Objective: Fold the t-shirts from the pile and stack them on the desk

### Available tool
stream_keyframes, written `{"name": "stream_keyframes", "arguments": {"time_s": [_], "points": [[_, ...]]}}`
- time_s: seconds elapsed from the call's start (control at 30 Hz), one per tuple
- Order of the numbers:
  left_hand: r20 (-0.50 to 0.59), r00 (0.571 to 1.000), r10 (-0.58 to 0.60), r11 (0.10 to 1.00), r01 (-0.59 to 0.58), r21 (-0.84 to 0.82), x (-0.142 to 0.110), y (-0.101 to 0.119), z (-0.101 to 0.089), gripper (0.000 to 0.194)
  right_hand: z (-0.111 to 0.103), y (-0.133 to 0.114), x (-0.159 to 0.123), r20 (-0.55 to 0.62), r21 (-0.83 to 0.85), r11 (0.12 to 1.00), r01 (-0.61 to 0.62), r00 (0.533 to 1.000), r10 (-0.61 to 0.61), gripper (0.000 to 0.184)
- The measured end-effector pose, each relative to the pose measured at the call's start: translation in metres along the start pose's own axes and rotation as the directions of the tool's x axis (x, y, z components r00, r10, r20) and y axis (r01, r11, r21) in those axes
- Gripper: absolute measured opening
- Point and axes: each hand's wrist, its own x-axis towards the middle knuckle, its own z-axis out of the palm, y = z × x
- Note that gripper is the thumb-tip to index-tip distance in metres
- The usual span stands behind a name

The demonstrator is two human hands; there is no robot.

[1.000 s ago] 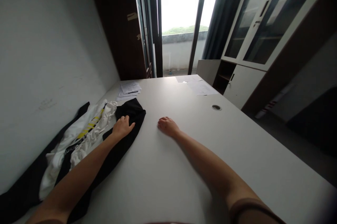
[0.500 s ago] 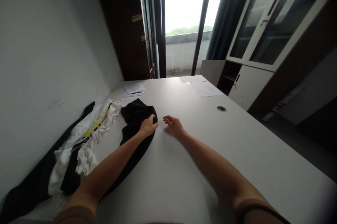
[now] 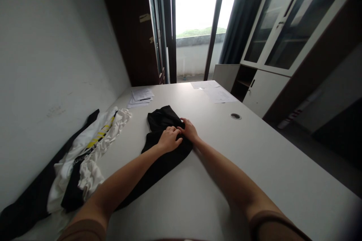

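A black garment lies folded over itself on the white table, its kind not plain from here. My left hand rests on its upper side near the right end, fingers bent onto the cloth and thumb to the right. At the garment's right edge, my right hand pinches the fabric, its fingertips close against those of my left hand. Part of the garment's near end is hidden by my left forearm.
To the left, along the wall, lie a white garment with yellow print, a cream gathered garment and a long black garment. Papers and flat sheets lie at the far end. A round cable hole sits right.
The black garment has shifted right together with my left hand. My right hand, apart from the cloth before, now grips its right edge, and the two hands have come together.
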Motion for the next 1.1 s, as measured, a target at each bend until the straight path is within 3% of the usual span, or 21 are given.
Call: {"name": "stream_keyframes", "arguments": {"time_s": [0.07,0.13,0.23,0.3,0.43,0.5,0.6,0.73,0.83,0.9,1.0,1.1], "points": [[0.044,0.998,-0.036,0.996,0.032,0.087,0.001,-0.013,0.003,0.042,0.002,-0.005,0.000,0.027,-0.114,0.993,0.008,1.000,-0.005,0.039],[0.090,0.995,-0.030,0.991,0.017,0.136,-0.001,-0.022,0.007,0.035,-0.004,-0.001,0.003,0.030,-0.206,0.977,-0.051,0.998,0.058,0.020],[0.044,0.998,-0.045,0.993,0.040,0.110,-0.005,-0.035,0.006,0.025,-0.025,0.018,0.009,-0.069,-0.244,0.930,-0.275,0.961,0.267,0.026],[-0.045,0.989,-0.140,0.989,0.142,0.031,-0.008,-0.049,-0.001,0.028,-0.040,0.034,0.011,-0.159,-0.220,0.883,-0.414,0.909,0.386,0.028],[-0.139,0.911,-0.389,0.920,0.375,-0.115,-0.022,-0.091,-0.021,0.035,-0.054,0.050,0.012,-0.210,-0.198,0.841,-0.503,0.860,0.465,0.027],[-0.075,0.910,-0.407,0.901,0.388,-0.193,-0.033,-0.109,-0.027,0.041,-0.053,0.049,0.012,-0.203,-0.219,0.837,-0.502,0.862,0.464,0.025],[0.115,0.957,-0.268,0.901,0.291,-0.322,-0.051,-0.118,-0.034,0.048,-0.052,0.040,0.012,-0.239,-0.247,0.844,-0.476,0.874,0.423,0.020],[0.254,0.960,-0.115,0.931,0.194,-0.310,-0.064,-0.102,-0.046,0.038,-0.053,0.021,0.012,-0.299,-0.239,0.930,-0.278,0.933,0.202,0.017],[0.263,0.962,-0.078,0.953,0.150,-0.264,-0.062,-0.081,-0.054,0.032,-0.046,0.006,0.011,-0.160,-0.193,0.979,-0.062,0.987,0.031,0.021],[0.289,0.957,-0.031,0.962,0.106,-0.251,-0.057,-0.063,-0.055,0.027,-0.036,0.000,0.011,-0.031,-0.176,0.983,-0.047,0.999,0.042,0.033],[0.359,0.925,0.126,0.964,-0.029,-0.264,-0.053,-0.028,-0.050,0.020,-0.022,-0.002,0.012,0.043,-0.262,0.957,-0.122,0.990,0.137,0.062],[0.440,0.863,0.246,0.951,-0.128,-0.281,-0.053,0.009,-0.037,0.015,-0.016,0.002,0.020,0.109,-0.333,0.937,-0.104,0.983,0.147,0.058]]}}
